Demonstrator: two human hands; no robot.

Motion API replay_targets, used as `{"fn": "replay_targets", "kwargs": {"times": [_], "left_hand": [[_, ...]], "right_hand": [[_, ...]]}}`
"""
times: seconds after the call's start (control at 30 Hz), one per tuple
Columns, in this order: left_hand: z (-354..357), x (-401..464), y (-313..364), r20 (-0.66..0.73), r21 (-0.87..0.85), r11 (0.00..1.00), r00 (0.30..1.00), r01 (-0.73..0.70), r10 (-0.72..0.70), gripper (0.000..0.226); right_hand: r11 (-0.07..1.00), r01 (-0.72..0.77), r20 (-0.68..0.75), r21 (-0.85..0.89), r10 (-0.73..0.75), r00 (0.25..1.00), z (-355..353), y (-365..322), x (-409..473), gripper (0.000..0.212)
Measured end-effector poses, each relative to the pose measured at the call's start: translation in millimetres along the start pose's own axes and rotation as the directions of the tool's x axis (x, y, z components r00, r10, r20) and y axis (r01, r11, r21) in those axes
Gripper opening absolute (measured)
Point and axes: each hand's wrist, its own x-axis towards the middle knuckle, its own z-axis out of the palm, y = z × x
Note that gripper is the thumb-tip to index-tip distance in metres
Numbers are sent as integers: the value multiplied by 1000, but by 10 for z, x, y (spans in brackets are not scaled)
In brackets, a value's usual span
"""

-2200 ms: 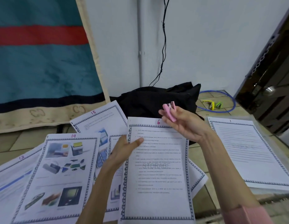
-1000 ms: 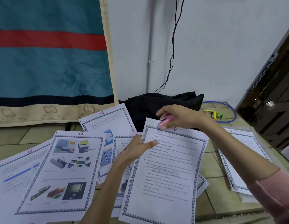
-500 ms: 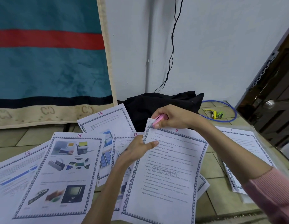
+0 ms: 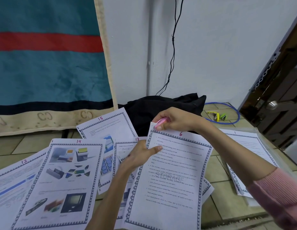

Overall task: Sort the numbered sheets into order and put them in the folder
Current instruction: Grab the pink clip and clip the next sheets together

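Observation:
Sheet 6 (image 4: pixel 171 176), printed text with a patterned border, is lifted in front of me. My left hand (image 4: pixel 139 156) pinches its upper left edge, thumb on top. My right hand (image 4: pixel 174 119) grips a small pink stapler (image 4: pixel 161 122) set on the sheet's top left corner. Sheets 14 (image 4: pixel 61 180), 15 (image 4: pixel 109 127), 13 (image 4: pixel 124 146) and 12 (image 4: pixel 15 180) lie fanned on the floor to the left. Sheet 1 (image 4: pixel 249 143) rests on a clear folder (image 4: pixel 264 131) at the right.
A black cloth bundle (image 4: pixel 169 105) lies against the wall behind the sheets. A blue cable loop (image 4: pixel 234 113) with yellow and green staplers (image 4: pixel 217 116) sits at the back right. A dark wooden door (image 4: pixel 280 100) stands right; a teal and red blanket (image 4: pixel 44 63) hangs left.
My right hand came down from above the sheet and brought the pink stapler onto sheet 6's top left corner. My left hand kept its hold on the sheet's edge.

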Motion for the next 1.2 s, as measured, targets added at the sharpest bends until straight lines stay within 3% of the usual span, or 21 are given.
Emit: {"fn": "replay_targets", "kwargs": {"times": [0.33, 0.63, 0.83, 0.93, 1.0, 1.07, 1.13, 1.2], "left_hand": [[-35, 52, -59, -29, 107, 994, 1000, -9, 12, 8], [-49, 96, -93, -25, 104, 994, 999, -24, 27, 10], [-49, 130, -158, -16, 65, 997, 1000, 28, -27, 9], [-46, 174, -185, 5, 60, 997, 999, 46, -46, 11], [-49, 215, -211, 9, 58, 996, 998, 64, -65, 11], [-60, 249, -232, 19, 51, 996, 997, 75, -76, 13], [-70, 278, -234, 45, 32, 996, 996, 79, -80, 14], [-81, 308, -223, 60, 8, 996, 994, 87, -87, 17]], "right_hand": [[994, 90, -72, -67, -95, 993, 141, 25, 32, 25], [991, 117, -153, -70, -126, 980, 251, 113, 65, 25], [991, 60, 54, 116, -67, 996, 120, 254, 58, 29], [928, 74, -92, 365, -43, 995, 42, 387, 10, 24], [838, 78, -334, 541, 129, 934, 6, 484, -31, 24], [788, 37, -535, 615, 382, 754, -5, 739, -57, 24], [779, -130, -602, 613, 567, 562, 48, 1121, -116, 20], [740, -360, -580, 568, 671, 462, 155, 1482, -209, 25]]}}
